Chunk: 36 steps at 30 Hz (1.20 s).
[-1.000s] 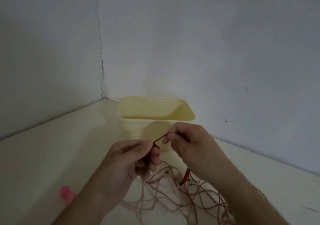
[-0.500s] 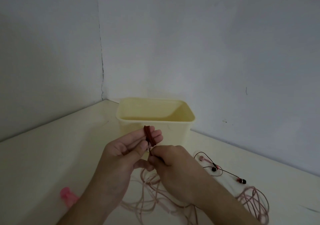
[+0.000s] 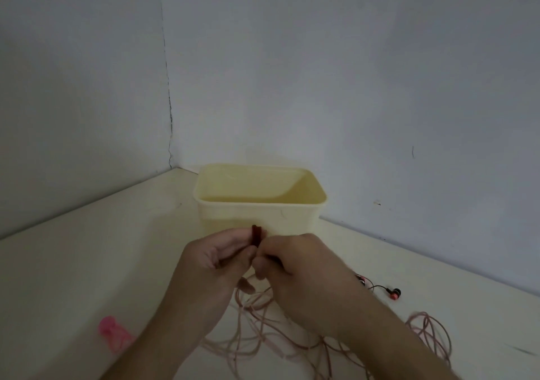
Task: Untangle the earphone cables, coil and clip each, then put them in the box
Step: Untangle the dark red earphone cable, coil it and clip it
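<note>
Your left hand (image 3: 216, 258) fingers pinch the red coil (image 3: 256, 235) upright while your right hand (image 3: 295, 265) fingers clamp its lower end, steadying it for clipping.

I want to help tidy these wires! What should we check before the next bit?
1. Dark red coiled cable held by left hand: ok.
2. Right hand pinching the cable's loose end: cannot tell, fingers hide it.
3. Pale yellow plastic box open and upright: ok.
4. Pink tangled cables on the cream table sorted: not ok.
5. Pink plastic clip within reach: ok, probably.
6. Red-and-black earbuds free of the tangle: cannot tell.
</note>
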Each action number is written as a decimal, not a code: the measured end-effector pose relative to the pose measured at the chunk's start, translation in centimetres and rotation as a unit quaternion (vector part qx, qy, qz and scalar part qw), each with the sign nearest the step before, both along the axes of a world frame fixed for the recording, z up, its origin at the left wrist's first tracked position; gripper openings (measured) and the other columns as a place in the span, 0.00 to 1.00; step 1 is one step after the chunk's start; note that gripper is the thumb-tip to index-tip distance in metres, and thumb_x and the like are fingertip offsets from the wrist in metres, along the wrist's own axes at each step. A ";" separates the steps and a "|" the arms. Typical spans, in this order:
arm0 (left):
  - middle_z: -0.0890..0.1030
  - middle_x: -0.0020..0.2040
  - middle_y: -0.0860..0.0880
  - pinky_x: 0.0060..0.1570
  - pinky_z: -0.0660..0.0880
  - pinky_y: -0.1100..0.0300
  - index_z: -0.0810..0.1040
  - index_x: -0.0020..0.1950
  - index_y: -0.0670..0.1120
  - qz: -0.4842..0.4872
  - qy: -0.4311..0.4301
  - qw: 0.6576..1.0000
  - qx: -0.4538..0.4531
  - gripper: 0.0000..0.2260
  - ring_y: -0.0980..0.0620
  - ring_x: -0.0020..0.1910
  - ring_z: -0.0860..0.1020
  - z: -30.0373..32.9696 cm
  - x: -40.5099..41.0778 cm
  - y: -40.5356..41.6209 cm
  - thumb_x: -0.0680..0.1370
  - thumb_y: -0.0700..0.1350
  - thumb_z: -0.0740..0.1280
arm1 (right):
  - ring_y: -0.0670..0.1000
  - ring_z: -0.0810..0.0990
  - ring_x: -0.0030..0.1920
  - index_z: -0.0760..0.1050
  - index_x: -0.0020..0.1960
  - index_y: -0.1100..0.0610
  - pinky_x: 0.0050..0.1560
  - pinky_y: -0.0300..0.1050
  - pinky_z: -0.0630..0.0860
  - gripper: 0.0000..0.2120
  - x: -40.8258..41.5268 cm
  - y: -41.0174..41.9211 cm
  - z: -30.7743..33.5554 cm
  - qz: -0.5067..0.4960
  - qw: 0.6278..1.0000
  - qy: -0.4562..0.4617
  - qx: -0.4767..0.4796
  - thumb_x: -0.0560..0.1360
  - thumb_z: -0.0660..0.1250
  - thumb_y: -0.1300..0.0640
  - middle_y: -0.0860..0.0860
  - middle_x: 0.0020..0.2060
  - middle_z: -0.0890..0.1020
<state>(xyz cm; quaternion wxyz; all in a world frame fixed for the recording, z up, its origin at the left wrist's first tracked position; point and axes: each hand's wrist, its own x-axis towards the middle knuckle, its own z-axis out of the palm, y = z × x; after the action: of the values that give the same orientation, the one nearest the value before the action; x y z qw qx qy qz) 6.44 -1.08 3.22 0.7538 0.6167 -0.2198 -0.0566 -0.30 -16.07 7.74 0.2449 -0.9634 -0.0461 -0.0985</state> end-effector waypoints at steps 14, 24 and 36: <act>0.82 0.39 0.38 0.26 0.70 0.63 0.86 0.47 0.35 -0.168 0.108 0.978 -0.059 0.12 0.50 0.34 0.80 0.8 -0.3 0.9 0.75 0.46 0.75 | 0.54 0.79 0.38 0.78 0.39 0.57 0.46 0.58 0.79 0.22 0.8 -2.0 -0.6 0.011 0.975 -0.051 0.216 0.85 0.62 0.44 0.53 0.34 0.83; 0.82 0.39 0.43 0.25 0.69 0.64 0.88 0.44 0.41 -0.119 0.166 0.965 -0.162 0.11 0.53 0.34 0.80 1.9 -0.5 1.1 0.76 0.43 0.66 | 0.46 0.72 0.34 0.80 0.41 0.45 0.39 0.44 0.69 0.15 1.3 -1.6 -1.8 0.006 0.963 -0.027 0.268 0.84 0.64 0.55 0.45 0.31 0.76; 0.87 0.58 0.43 0.29 0.75 0.64 0.84 0.58 0.41 -0.015 0.146 0.965 -0.216 0.12 0.51 0.56 0.86 2.1 0.0 1.3 0.77 0.39 0.67 | 0.45 0.70 0.28 0.79 0.42 0.51 0.31 0.40 0.67 0.13 0.7 -0.6 -1.5 -0.021 0.987 -0.001 0.159 0.84 0.64 0.57 0.43 0.26 0.73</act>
<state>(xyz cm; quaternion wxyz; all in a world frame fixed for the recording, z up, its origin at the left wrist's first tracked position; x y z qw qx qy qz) 6.48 0.22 5.31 0.8921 0.4209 -0.1232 -0.1088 0.45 -16.66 6.20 0.3925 -0.9130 -0.0103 -0.1108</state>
